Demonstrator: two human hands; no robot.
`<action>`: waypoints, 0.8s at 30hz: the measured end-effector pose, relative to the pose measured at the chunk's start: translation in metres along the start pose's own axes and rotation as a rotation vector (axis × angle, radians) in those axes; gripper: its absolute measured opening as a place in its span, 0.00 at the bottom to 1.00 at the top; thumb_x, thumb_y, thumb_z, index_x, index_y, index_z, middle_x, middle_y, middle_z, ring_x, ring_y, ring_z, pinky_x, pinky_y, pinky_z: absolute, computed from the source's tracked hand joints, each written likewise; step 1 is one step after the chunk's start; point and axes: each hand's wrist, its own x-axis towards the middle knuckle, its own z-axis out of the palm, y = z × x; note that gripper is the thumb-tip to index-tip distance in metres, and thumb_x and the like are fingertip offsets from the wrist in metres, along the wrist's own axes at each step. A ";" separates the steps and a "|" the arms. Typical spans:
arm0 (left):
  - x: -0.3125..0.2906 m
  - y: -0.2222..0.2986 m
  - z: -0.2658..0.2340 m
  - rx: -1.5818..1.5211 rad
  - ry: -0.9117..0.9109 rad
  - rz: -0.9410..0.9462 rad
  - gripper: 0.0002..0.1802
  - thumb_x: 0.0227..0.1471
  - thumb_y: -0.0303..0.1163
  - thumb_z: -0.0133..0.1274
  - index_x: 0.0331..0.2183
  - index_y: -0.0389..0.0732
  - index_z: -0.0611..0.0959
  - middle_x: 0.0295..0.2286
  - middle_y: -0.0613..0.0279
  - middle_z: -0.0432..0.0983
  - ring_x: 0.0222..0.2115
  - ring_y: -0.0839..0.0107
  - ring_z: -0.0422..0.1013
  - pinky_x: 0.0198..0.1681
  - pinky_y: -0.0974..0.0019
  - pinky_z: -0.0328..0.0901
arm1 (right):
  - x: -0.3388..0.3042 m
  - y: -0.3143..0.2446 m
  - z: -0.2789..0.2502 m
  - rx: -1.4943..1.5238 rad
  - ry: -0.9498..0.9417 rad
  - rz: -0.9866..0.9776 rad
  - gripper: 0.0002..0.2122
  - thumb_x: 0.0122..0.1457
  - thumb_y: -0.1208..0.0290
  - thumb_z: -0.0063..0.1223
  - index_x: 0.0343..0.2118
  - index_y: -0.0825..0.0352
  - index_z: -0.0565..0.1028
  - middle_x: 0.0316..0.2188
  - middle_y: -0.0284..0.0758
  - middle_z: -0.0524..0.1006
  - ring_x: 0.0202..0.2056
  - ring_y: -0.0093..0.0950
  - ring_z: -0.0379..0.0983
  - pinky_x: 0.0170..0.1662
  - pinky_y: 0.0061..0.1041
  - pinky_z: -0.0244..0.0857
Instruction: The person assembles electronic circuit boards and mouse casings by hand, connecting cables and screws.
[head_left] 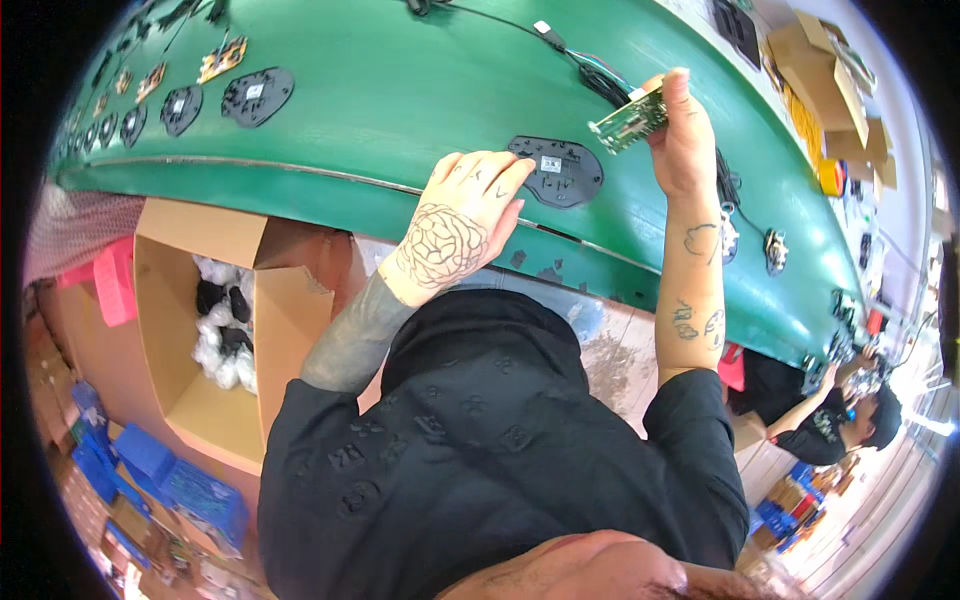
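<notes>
Raised over the green bench, my right hand [686,140] pinches a green circuit board [634,122] between thumb and fingers. Dark cable and thin coloured wires lie beside the board; whether they join it, I cannot tell. A black plastic base shell [570,178], oval like the underside of a computer mouse, lies flat on the bench with a small white label. My left hand [462,215] is palm down at the bench's near edge, fingers stretched out. Its index fingertip reaches the shell's left rim, and nothing shows in its grasp.
More black base shells [257,97] and small boards [222,60] line the green bench [400,95] to the left. Below it stands an open cardboard box [200,420] with white and black wrapped items. At right, a co-worker [835,425] sits by the bench. Cardboard boxes [815,75] stand beyond.
</notes>
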 end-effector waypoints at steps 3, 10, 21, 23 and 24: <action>0.005 0.004 0.002 0.024 0.012 0.011 0.26 0.47 0.30 0.62 0.50 0.43 0.78 0.48 0.57 0.72 0.49 0.57 0.69 0.52 0.55 0.63 | -0.002 0.018 -0.016 0.295 -0.013 0.133 0.24 0.62 0.41 0.51 0.30 0.62 0.75 0.27 0.28 0.76 0.32 0.21 0.74 0.37 0.25 0.70; 0.016 0.011 0.013 0.182 -0.040 0.046 0.24 0.48 0.40 0.63 0.48 0.46 0.80 0.52 0.55 0.69 0.55 0.56 0.64 0.55 0.51 0.60 | -0.012 0.031 -0.025 0.579 -0.289 0.170 0.15 0.62 0.69 0.58 0.50 0.66 0.72 0.41 0.33 0.79 0.41 0.24 0.78 0.46 0.28 0.75; 0.027 0.010 0.005 0.114 0.165 0.028 0.34 0.48 0.44 0.66 0.55 0.45 0.75 0.55 0.53 0.67 0.55 0.52 0.65 0.58 0.51 0.58 | -0.021 0.025 -0.012 0.465 -0.309 0.119 0.30 0.58 0.75 0.59 0.63 0.65 0.64 0.47 0.32 0.76 0.45 0.20 0.74 0.49 0.22 0.69; 0.043 0.007 -0.003 0.075 0.185 0.080 0.35 0.47 0.44 0.66 0.56 0.45 0.75 0.55 0.53 0.67 0.56 0.52 0.64 0.58 0.52 0.58 | -0.026 0.020 -0.006 0.467 -0.468 0.084 0.32 0.56 0.72 0.61 0.64 0.68 0.62 0.48 0.32 0.75 0.47 0.21 0.72 0.52 0.20 0.66; 0.053 0.006 -0.008 0.043 0.215 0.126 0.36 0.47 0.45 0.66 0.56 0.45 0.74 0.56 0.54 0.67 0.56 0.52 0.63 0.58 0.52 0.57 | -0.026 0.020 -0.006 0.470 -0.479 0.086 0.32 0.56 0.72 0.61 0.64 0.68 0.62 0.48 0.32 0.75 0.47 0.21 0.72 0.52 0.20 0.66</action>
